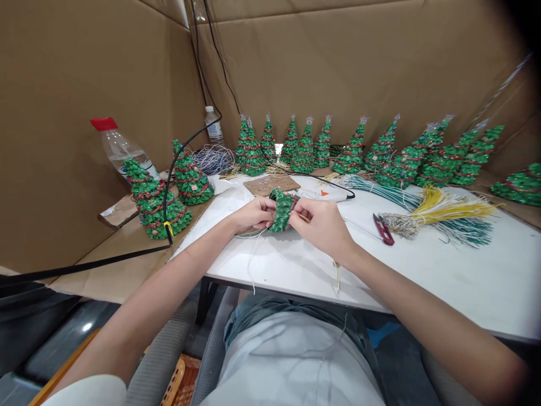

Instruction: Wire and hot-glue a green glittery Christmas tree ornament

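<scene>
Between my hands, just above the white table, a small green beaded Christmas tree lies on its side, with a red garland strand around it. My left hand grips its left end, the fingers curled around the edge. My right hand is closed at the tree's right side, pinching a thin yellowish wire against it. A white wire hangs down from the left side of the tree. Below my right wrist dangles a yellow wire over the table's front edge.
Several finished trees stand along the back, and two more on the left. Yellow and green wire bundles lie at right beside a red-handled cutter. A glue gun with a black cord rests behind my hands. A red-capped bottle leans left.
</scene>
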A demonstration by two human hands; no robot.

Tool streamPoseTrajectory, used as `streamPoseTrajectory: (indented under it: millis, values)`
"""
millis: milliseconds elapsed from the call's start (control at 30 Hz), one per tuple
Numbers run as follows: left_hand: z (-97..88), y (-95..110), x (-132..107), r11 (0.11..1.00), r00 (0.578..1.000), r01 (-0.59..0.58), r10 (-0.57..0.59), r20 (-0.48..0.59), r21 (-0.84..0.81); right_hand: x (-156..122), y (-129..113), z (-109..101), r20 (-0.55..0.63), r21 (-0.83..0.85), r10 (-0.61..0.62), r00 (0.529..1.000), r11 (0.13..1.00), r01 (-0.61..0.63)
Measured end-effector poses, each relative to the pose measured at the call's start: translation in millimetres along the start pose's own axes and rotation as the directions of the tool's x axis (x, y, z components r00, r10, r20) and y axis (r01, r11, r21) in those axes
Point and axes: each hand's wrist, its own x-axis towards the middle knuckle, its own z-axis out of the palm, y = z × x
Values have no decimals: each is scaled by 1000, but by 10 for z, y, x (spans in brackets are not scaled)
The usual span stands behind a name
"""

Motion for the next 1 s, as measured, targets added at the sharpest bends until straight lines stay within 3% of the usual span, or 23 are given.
streamPoseTrajectory:
  millis: [800, 1000]
  values:
    - [3, -10, 0, 1000, 1000, 17, -17, -20, -16, 21, 93, 86, -1, 8, -122, 993, 993, 122]
    - [-6, -19, 4, 1000, 1000, 16, -16, -16, -8, 4, 68, 39, 26, 31, 9, 1000, 999, -10]
